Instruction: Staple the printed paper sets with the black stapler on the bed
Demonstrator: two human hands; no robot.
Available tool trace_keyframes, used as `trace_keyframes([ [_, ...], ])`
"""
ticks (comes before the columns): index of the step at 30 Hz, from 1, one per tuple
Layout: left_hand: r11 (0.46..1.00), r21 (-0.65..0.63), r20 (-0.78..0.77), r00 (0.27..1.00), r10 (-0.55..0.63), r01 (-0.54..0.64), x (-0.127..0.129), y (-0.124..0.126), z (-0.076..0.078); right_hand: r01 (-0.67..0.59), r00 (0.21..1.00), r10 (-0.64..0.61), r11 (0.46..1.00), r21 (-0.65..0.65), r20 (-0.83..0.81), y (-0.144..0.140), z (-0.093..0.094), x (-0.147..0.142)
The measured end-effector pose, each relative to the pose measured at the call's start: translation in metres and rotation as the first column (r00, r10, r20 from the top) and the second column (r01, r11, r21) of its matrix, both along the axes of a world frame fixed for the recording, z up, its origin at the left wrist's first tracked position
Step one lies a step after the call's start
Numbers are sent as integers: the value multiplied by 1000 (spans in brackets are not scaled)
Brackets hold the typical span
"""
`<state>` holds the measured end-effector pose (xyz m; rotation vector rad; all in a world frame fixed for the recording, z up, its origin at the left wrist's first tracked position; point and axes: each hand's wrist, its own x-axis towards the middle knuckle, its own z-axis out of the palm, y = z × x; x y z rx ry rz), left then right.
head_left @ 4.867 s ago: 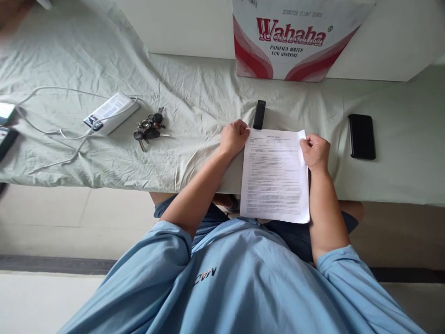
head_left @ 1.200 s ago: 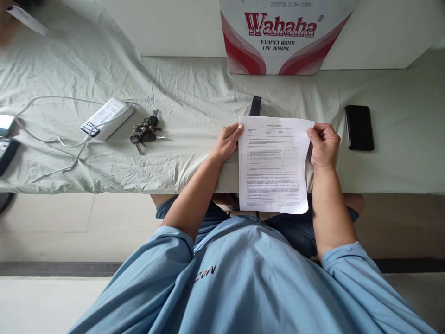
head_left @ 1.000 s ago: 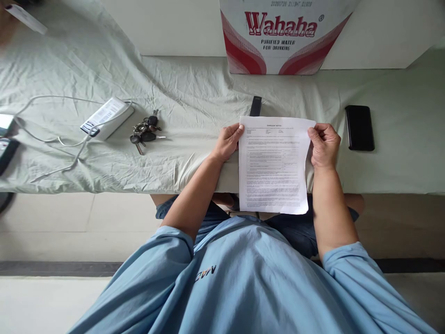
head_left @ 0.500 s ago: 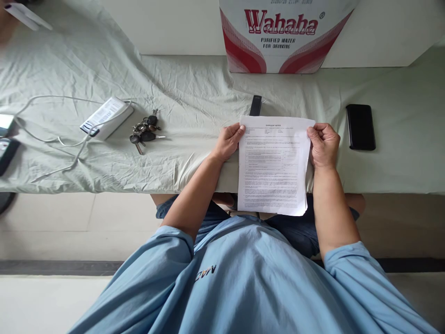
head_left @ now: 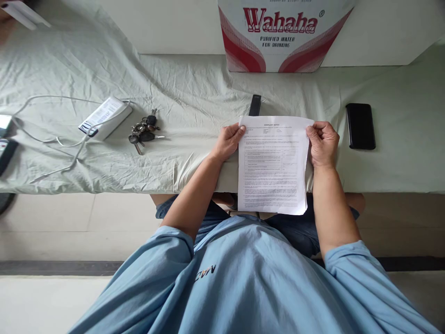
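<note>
The printed sheet (head_left: 273,164) hangs over the near edge of the cloth-covered table (head_left: 194,93), at about 6 o'clock from the Wahaha carton (head_left: 285,37). The left hand (head_left: 227,141) pinches its top left corner and the right hand (head_left: 322,143) its top right corner — both closed on paper. Holding it well likely means even tension at both corners, so it stays flat. The carton is shut — its contents are hidden. A black phone (head_left: 360,126) lies at 3 o'clock, keys (head_left: 144,131) at 9 o'clock, and a small black device (head_left: 255,105) just beyond the top edge.

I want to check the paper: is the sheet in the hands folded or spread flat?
Spread: the sheet shows its full printed face, held at its upper corners by left hand and right hand.
</note>
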<state>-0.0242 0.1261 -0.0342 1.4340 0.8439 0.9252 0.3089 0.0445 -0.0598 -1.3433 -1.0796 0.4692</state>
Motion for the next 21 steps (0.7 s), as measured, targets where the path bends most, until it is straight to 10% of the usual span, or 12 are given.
trace_keyframes([
  [21,969,200,-79,983,166,-147,-3,8,-14,80,995,-80,997,-4,64,1,4,-2],
])
